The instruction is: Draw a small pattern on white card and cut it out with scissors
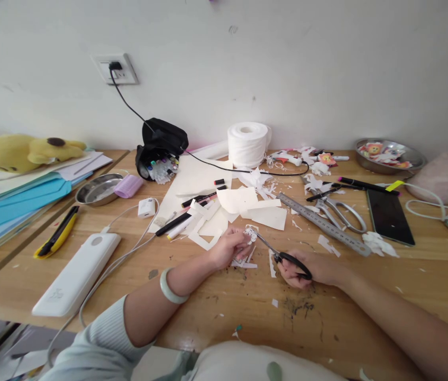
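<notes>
My left hand point(229, 247) pinches a small white paper cutout with dark drawn lines point(251, 234) between closed fingers, over the brown wooden table point(208, 312). My right hand point(295, 271) has its fingers curled around the handles of the black-handled metal scissors point(278, 256); their blades reach the cutout's edge, though I cannot tell whether they touch it. Thin white paper strips point(244, 265) lie just below my left hand.
</notes>
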Tool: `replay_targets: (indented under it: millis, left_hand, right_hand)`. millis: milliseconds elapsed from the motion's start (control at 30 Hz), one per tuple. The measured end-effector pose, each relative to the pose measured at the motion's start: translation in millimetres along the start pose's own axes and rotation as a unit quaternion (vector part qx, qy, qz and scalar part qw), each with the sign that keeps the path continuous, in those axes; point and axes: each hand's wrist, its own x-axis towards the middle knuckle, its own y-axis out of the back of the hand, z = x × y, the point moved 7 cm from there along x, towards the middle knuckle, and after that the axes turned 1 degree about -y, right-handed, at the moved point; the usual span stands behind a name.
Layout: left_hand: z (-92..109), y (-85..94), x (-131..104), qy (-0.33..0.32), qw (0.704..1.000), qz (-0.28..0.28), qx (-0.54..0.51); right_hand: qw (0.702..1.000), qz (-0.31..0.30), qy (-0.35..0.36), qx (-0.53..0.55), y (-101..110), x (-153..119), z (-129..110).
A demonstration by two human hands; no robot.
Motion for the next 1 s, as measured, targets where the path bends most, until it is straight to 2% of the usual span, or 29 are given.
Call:
replay_targets:
  millis: [267,533,1000]
  left_hand:
    - [2.6,13.1,1.3,-0.028,0.996,0.089,0.011]
    - [1.1,8.2,-0.4,0.007,0.997,0.071,0.018]
    - [1.8,9.0,-0.3,0.008,0.996,0.084,0.012]
  right_hand:
    - [1.000,0.002,0.013,0.003,0.3,1.3,-0.7]
    - [0.999,0.008,0.025,-0.045,0.1,0.8,3.9]
    - [1.000,-0.006,0.025,-0.013,-1.8,0.7,-0.6]
